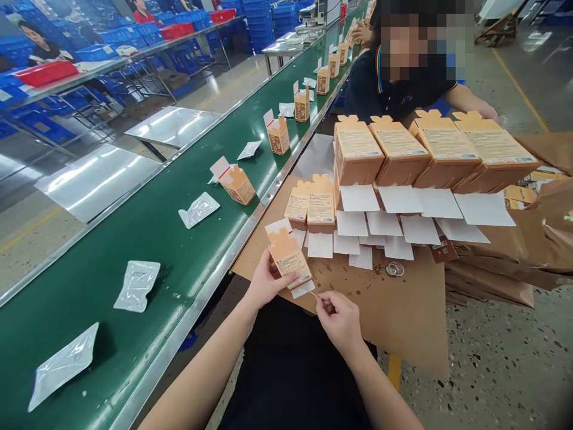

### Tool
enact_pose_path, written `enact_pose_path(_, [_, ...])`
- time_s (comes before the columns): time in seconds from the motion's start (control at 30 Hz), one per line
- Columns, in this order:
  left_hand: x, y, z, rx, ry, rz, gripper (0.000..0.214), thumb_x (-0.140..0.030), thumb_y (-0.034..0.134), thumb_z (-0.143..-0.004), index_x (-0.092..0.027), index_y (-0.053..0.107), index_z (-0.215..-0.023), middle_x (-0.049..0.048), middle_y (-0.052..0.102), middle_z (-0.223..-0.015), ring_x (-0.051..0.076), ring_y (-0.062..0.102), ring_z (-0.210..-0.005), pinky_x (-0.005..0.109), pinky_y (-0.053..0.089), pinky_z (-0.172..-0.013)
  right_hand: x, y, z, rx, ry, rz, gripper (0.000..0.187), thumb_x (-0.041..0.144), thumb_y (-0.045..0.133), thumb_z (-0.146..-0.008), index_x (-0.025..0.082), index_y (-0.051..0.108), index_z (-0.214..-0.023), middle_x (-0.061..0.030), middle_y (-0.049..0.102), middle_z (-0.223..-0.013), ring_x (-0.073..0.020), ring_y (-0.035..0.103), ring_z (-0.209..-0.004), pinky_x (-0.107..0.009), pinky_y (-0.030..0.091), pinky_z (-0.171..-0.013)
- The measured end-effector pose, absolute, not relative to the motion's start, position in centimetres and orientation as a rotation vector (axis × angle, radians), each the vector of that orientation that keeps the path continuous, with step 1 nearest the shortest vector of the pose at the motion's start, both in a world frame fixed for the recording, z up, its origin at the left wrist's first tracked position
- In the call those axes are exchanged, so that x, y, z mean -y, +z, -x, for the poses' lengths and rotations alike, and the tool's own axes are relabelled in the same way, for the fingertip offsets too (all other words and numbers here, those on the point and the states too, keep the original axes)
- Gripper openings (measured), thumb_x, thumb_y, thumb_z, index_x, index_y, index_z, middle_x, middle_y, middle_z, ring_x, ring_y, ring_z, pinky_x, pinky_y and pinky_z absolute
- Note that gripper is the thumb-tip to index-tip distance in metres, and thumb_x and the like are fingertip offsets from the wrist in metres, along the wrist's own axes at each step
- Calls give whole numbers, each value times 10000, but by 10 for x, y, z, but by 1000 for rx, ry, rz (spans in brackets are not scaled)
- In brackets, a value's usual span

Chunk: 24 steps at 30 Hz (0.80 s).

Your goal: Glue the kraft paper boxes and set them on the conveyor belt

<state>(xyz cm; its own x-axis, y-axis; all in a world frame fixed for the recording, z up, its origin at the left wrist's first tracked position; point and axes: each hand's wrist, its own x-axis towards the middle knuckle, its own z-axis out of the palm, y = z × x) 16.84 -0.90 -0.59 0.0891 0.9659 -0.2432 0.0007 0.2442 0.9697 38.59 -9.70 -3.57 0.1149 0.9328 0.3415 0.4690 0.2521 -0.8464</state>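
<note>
My left hand (268, 279) grips a small orange-brown carton (289, 258), its printed panel facing up and its flaps out at both ends. The thumb lies across the print. Between the thumb and fingers of my right hand (339, 316) is a thin pale stick (315, 294). Its tip is at the white flap (303, 289) on the carton's near end; whether they touch is too small to tell. Just beyond, two similar cartons (320, 206) stand side by side on the brown cardboard (403, 322). A small clear dish (394, 269) sits to the right.
Stacked cartons (403, 149) with white flaps hanging out rise at the back right. On my left runs a green conveyor belt (179, 275) carrying silver pouches (138, 285) and open cartons (238, 183). A co-worker (380, 83) sits behind the stack.
</note>
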Motion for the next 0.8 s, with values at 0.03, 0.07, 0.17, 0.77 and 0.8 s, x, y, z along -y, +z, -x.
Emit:
enact_pose_path(0.03, [11,-6,-169,-1251,965,-1083,847,-498,1095,-675,-266,628,-1343,119,829,-1345,372,833,-1268,552,672,-1126,98,-34,-390,1494,555,1372,298,264,664,-1080,238,758,-799,18,671,-636,-122,591,-513,-224,531,-530])
enact_pose_path(0.07, [14,-7,-170,-1263,965,-1113,850,-489,1090,-683,-269,619,-1356,117,825,-1350,369,826,-1285,547,669,-1132,101,-31,-394,1475,532,1372,275,247,672,-1074,237,769,-817,17,682,-642,-123,603,-516,-223,539,-534])
enact_pose_path(0.17, [27,-11,-173,-1313,996,-1222,848,-467,1073,-699,-277,593,-1372,108,814,-1344,359,815,-1296,537,664,-1134,112,-22,-407,1412,482,1357,215,210,716,-1052,238,791,-852,21,700,-653,-122,622,-516,-218,548,-527])
enact_pose_path(0.77, [30,-15,-139,-1559,1195,-1247,692,-462,1113,-633,-290,752,-1198,112,869,-1215,500,808,-1276,720,626,-1180,150,-16,-420,1292,561,1415,372,445,769,-1093,224,814,-797,-7,684,-613,-136,625,-475,-212,557,-472])
enact_pose_path(0.8, [22,-10,-122,-1640,1273,-1190,734,-484,1113,-632,-291,726,-1225,104,863,-1259,509,783,-1338,730,600,-1218,150,-15,-422,1285,549,1410,366,449,779,-1089,226,819,-802,-9,691,-619,-138,627,-474,-213,558,-473])
